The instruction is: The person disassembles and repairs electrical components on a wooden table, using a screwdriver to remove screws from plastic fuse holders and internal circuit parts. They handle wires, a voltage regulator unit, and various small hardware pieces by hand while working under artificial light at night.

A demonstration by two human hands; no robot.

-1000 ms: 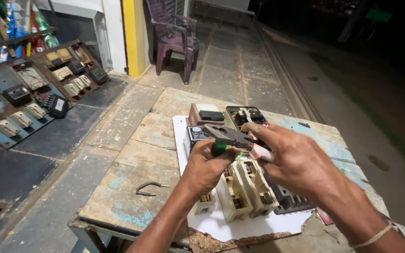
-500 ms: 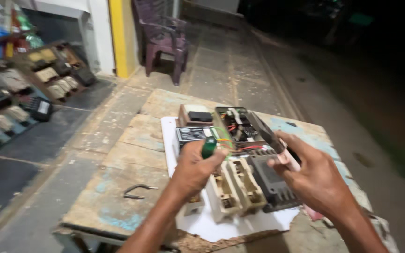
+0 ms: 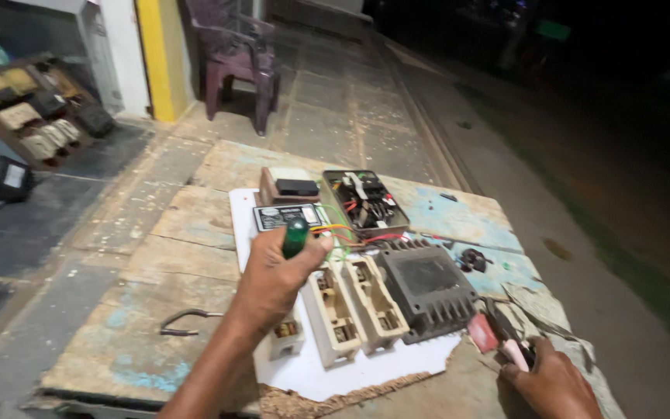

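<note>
My left hand (image 3: 273, 281) is closed around a green-handled screwdriver (image 3: 295, 235), held over the white board (image 3: 366, 365) on the worn wooden table (image 3: 157, 233). Just right of it lie two cream fuse blocks (image 3: 350, 306) and a dark finned box (image 3: 426, 289). An open metal box with coloured wires (image 3: 363, 202) sits further back. My right hand (image 3: 550, 382) rests at the table's near right edge, its fingers on red-handled pliers (image 3: 498, 337); how firmly it grips them is unclear.
A bent metal hook (image 3: 182, 320) lies on the table's left part. A purple plastic chair (image 3: 240, 58) stands behind on the paved floor. Shelves with old electrical parts (image 3: 32, 124) stand at the left. A small black piece (image 3: 472, 259) lies right of the finned box.
My right hand has let go of the dark finned box, which now lies on the board, and has moved down right to the pliers. The left hand stays on the screwdriver.
</note>
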